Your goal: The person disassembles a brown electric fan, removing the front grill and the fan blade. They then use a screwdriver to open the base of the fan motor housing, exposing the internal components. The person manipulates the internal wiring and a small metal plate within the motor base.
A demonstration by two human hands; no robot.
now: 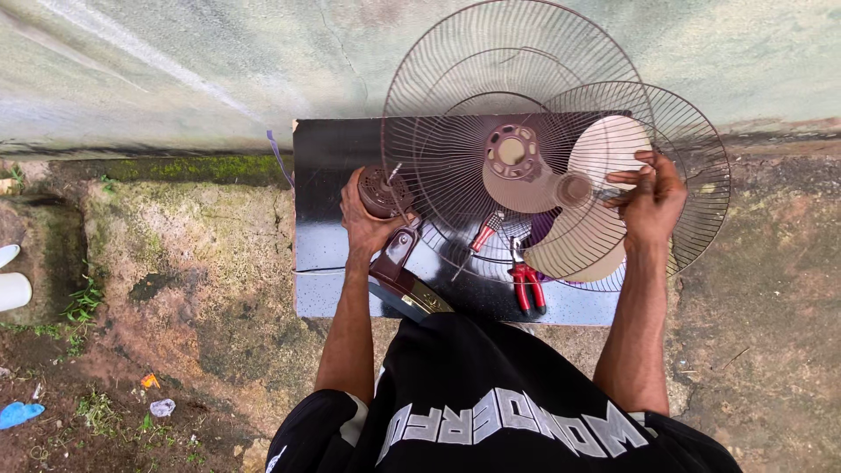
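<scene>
On the far left, a white cup-shaped object (12, 291) sits at the edge of the dirt, with a blue scrap (17, 413) lower down. A black board (333, 219) lies on the mossy concrete (193, 263) against the wall. The left hand (366, 219) is closed around the brown fan motor (383, 191), whose stand (405, 285) slants down toward the person's lap. A large wire fan guard (455, 88) stands over the board. Under it lie a red screwdriver (484, 235) and red pliers (527, 285). The right hand (653, 200) grips the beige fan blade (604, 149) together with a second wire guard (701, 166).
</scene>
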